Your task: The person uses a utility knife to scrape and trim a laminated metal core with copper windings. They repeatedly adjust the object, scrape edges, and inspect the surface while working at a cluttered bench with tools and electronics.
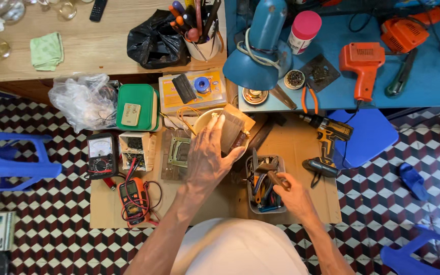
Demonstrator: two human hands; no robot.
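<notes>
Resting atop a bowl [205, 120], left hand [209, 155] lies open; right hand [292, 196] grips a tool [277, 178] in the tool-filled tub [264, 186].

Looking almost straight down from a single head-worn camera, above and slightly behind the hands. Facing forward over a cardboard sheet [301, 153] on the tiled floor [36, 214], toward a wooden table [98, 51] and blue bench [423, 81] along the top edge. Sitting at arm's length from the work, taking in both forearms. Sharing nothing with a second view; only one supplied.
</notes>
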